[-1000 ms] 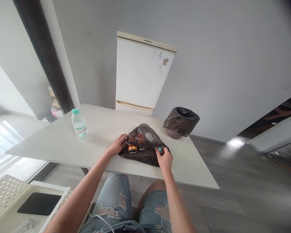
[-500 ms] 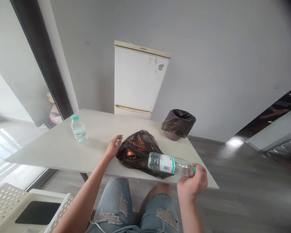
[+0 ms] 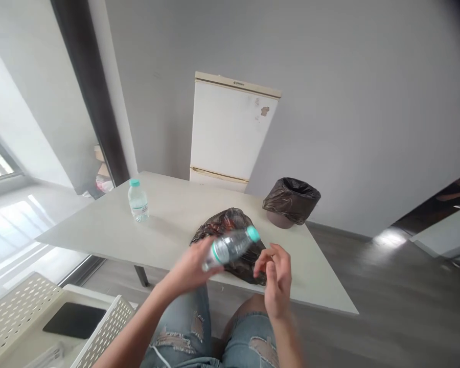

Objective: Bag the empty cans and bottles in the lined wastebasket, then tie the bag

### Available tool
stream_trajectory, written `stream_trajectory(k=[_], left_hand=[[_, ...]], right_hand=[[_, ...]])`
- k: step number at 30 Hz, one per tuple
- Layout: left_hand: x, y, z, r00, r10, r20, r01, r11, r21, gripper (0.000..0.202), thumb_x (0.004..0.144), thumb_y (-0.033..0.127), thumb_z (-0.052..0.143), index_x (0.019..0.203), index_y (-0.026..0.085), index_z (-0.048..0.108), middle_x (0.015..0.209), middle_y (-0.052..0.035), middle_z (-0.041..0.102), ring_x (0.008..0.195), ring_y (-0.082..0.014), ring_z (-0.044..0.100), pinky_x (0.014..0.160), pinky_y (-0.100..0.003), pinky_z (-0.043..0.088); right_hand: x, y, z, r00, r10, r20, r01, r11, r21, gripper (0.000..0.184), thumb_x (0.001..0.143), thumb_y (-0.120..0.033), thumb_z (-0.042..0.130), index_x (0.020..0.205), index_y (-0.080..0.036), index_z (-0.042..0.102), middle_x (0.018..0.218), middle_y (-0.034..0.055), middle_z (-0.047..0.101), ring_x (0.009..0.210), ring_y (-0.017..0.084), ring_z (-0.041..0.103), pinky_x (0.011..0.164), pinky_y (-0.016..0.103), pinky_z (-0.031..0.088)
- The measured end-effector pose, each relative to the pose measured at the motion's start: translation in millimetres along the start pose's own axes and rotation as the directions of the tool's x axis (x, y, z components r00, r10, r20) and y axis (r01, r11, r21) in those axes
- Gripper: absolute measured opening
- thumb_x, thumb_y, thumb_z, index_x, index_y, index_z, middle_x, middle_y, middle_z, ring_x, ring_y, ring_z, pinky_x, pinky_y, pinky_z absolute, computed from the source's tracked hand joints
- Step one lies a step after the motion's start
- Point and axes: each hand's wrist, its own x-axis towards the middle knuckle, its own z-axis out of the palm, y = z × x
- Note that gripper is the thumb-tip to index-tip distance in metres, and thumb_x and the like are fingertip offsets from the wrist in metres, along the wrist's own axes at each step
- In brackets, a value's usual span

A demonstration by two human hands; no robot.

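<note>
A clear plastic bottle [image 3: 235, 244] with a teal cap and a pale label is in my left hand [image 3: 193, 263], which grips it near the base. The bottle tilts with its cap up to the right, above the table's front edge. My right hand [image 3: 278, 278] is free, fingers apart and slightly curled, just right of the bottle. Behind the bottle a dark, see-through plastic bag [image 3: 249, 266] lies on the table, with reddish things inside, partly hidden by the bottle and hand. Another teal-capped bottle [image 3: 138, 204] stands upright on the left of the table.
A bin lined with a black bag [image 3: 291, 202] stands at the table's [image 3: 168, 204] back right. A white fridge [image 3: 230, 133] is beyond the table. Low at the left is a cream perforated plastic crate [image 3: 107, 327] with a dark flat item [image 3: 74, 320] inside.
The bottle has passed from my right hand to my left and swung leftward, its cap now raised. My right hand has let go and opened. The view has shifted slightly left.
</note>
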Motion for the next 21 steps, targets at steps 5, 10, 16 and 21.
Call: stream_trajectory(k=[5, 10, 16, 21], left_hand=[[52.7, -103.4, -34.8, 0.784, -0.274, -0.557, 0.286, 0.956, -0.068, 0.044, 0.090, 0.054, 0.070, 0.118, 0.020, 0.063, 0.113, -0.0113, 0.064, 0.104, -0.0298, 0.064, 0.094, -0.044, 0.053], [105.2, -194.4, -44.1, 0.658, -0.423, -0.623, 0.456, 0.882, -0.118, 0.048, 0.086, 0.045, 0.075, 0.124, 0.021, 0.059, 0.117, -0.0127, 0.065, 0.118, -0.0358, 0.061, 0.105, -0.050, 0.049], [145.9, -240.4, -42.0, 0.637, -0.429, -0.640, 0.450, 0.882, -0.143, 0.053, 0.087, 0.032, 0.073, 0.133, 0.018, 0.051, 0.130, -0.0180, 0.061, 0.131, -0.0376, 0.058, 0.110, -0.051, 0.048], [169.9, -264.3, -44.0, 0.590, -0.487, -0.643, 0.522, 0.839, -0.156, 0.046, 0.096, 0.028, 0.063, 0.137, 0.015, 0.046, 0.136, -0.0227, 0.060, 0.136, -0.0387, 0.056, 0.114, -0.054, 0.046]], right_hand=[[7.4, 54.8, -58.6, 0.981, -0.046, -0.188, -0.015, 0.949, -0.314, 0.043, 0.096, -0.056, 0.068, 0.120, -0.020, 0.059, 0.091, 0.0027, 0.061, 0.062, 0.013, 0.057, 0.056, 0.027, 0.050], [-8.1, 93.2, -102.6, 0.956, -0.031, -0.292, -0.121, 0.865, -0.487, 0.050, 0.093, -0.062, 0.066, 0.118, -0.018, 0.061, 0.096, 0.0093, 0.068, 0.080, 0.021, 0.067, 0.072, 0.033, 0.055], [-35.9, 104.4, -114.6, 0.957, 0.002, -0.289, -0.155, 0.848, -0.507, 0.050, 0.093, -0.060, 0.066, 0.122, -0.020, 0.055, 0.087, 0.0066, 0.070, 0.077, 0.023, 0.068, 0.075, 0.037, 0.056], [-53.7, 114.0, -131.3, 0.974, 0.026, -0.226, -0.150, 0.820, -0.553, 0.047, 0.097, -0.059, 0.063, 0.122, -0.019, 0.056, 0.084, 0.0079, 0.070, 0.072, 0.022, 0.068, 0.067, 0.034, 0.055]])
